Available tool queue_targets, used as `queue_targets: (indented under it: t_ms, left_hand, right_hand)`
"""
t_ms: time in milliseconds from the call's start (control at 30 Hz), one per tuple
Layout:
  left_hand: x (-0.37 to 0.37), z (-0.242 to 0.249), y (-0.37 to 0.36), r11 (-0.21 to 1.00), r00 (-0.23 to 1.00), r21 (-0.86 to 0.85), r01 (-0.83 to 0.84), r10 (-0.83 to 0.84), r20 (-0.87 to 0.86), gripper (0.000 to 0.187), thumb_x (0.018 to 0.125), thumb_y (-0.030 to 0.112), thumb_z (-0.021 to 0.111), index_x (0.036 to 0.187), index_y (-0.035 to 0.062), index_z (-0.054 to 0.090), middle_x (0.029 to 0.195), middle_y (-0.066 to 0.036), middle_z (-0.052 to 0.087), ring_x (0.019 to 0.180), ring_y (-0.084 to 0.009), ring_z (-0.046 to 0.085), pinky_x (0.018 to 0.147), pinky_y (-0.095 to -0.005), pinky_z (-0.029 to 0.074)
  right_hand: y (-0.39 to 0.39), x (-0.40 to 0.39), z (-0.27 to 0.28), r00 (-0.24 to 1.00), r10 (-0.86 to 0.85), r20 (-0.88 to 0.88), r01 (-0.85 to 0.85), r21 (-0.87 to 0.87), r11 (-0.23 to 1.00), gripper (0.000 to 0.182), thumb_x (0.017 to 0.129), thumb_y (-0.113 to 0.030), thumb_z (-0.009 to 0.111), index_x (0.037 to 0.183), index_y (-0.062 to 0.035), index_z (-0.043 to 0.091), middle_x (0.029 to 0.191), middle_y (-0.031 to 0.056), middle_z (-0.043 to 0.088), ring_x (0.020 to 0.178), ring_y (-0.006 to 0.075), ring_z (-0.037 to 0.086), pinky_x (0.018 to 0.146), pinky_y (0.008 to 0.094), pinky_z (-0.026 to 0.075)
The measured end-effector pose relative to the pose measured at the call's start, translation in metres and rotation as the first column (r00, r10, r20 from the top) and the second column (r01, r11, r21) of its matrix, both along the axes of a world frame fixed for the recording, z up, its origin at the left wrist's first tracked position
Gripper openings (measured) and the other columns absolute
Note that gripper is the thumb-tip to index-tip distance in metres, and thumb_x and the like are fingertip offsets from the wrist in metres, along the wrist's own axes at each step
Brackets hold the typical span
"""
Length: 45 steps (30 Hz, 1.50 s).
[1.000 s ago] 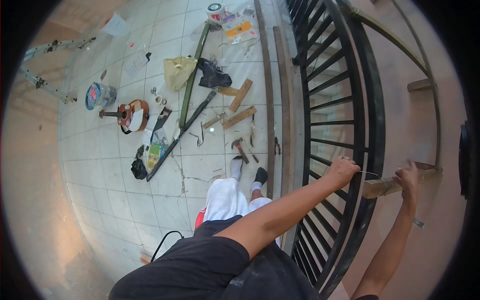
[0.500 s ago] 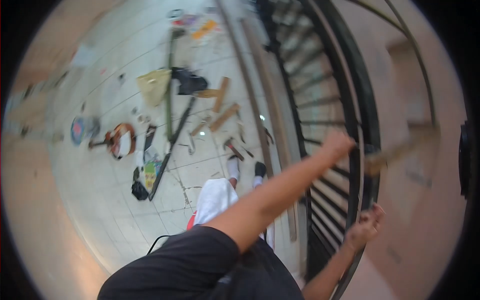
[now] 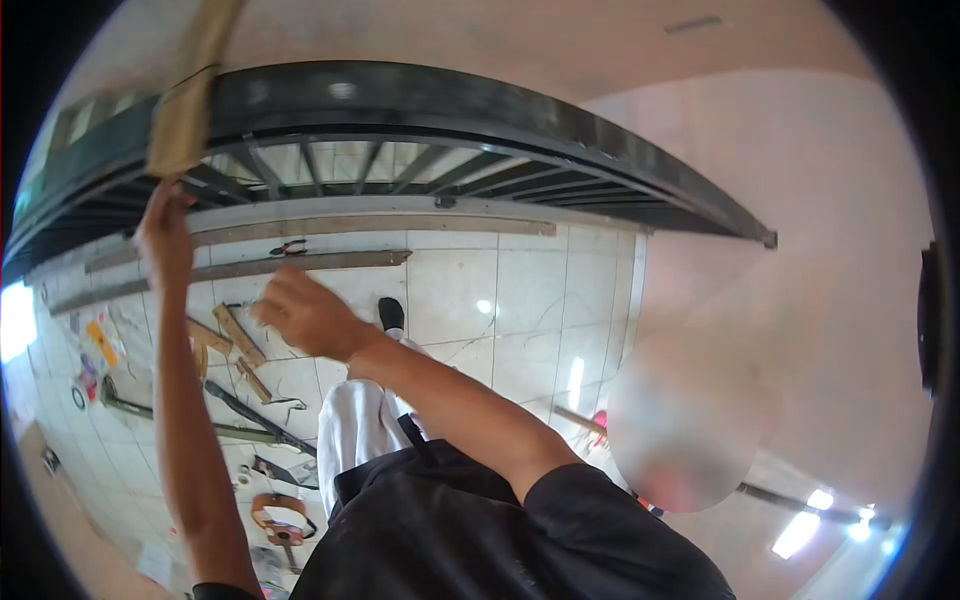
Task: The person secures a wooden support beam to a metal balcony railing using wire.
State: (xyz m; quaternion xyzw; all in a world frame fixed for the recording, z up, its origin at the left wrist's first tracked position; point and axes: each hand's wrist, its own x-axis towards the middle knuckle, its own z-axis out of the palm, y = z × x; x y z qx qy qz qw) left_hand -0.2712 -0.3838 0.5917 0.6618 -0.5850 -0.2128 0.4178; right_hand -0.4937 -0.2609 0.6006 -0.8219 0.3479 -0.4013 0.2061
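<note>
My left hand (image 3: 165,235) is raised at the left, its curled fingers at the lower end of a wooden board (image 3: 180,130). The board lies across the black metal railing (image 3: 400,98), with a thin dark line across it. Whether the fingers grip the board or something thin beside it is blurred. My right hand (image 3: 305,315) hovers in front of my body, below the railing, fingers curled and closed. Anything inside that hand is hidden. Below it are my white trousers (image 3: 355,430) and a dark shoe (image 3: 391,314).
Long wooden strips (image 3: 230,270) lie on the tiled floor beside the railing, with pliers (image 3: 290,247) between them. Short wood pieces (image 3: 240,335), a dark metal bar (image 3: 255,415) and a brown tool belt (image 3: 282,515) lie to the left. A round fan-like blur (image 3: 685,420) stands at the right.
My view has swung to the right, so the railing now runs across the top. My left hand has gone from the rail to the board's end; my right hand has come away from the railing.
</note>
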Motion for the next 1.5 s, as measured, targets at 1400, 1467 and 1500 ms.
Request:
queue_targets:
  t_ms: [1400,1467,1500]
  left_hand:
    - [-0.048,0.161,-0.052,0.996,0.947,-0.049,0.07,-0.051,0.317,0.015,0.085,0.016,0.063,0.091,0.0038,0.07,0.087,-0.019,0.069,0.086,-0.0389,0.067,0.077,-0.0431,0.054]
    - [-0.077,0.189,-0.05,0.994,0.885,0.064,0.09,-0.11,0.452,0.014,0.085,0.015,0.061,0.084,0.0026,0.067,0.084,-0.017,0.068,0.084,-0.0379,0.067,0.077,-0.0455,0.054]
    - [-0.092,0.196,-0.048,0.979,0.85,0.175,0.105,-0.18,0.496,0.014,0.085,0.015,0.06,0.081,0.0024,0.065,0.082,-0.016,0.068,0.083,-0.0376,0.067,0.076,-0.0465,0.054]
  right_hand:
    - [-0.039,0.038,0.052,0.52,-0.507,0.688,-0.165,0.663,0.73,0.026,0.107,-0.016,0.039,0.113,0.0036,0.056,0.106,0.0151,0.066,0.101,0.0216,0.067,0.093,0.0337,0.056]
    - [-0.038,0.036,0.051,0.599,-0.469,0.649,-0.082,0.632,0.77,0.027,0.108,-0.017,0.038,0.113,0.0035,0.055,0.109,0.0173,0.065,0.104,0.0237,0.066,0.092,0.0338,0.055]
    - [-0.037,0.033,0.05,0.605,-0.462,0.649,-0.09,0.632,0.77,0.027,0.108,-0.017,0.038,0.113,0.0035,0.055,0.109,0.0173,0.065,0.104,0.0237,0.066,0.092,0.0338,0.055]
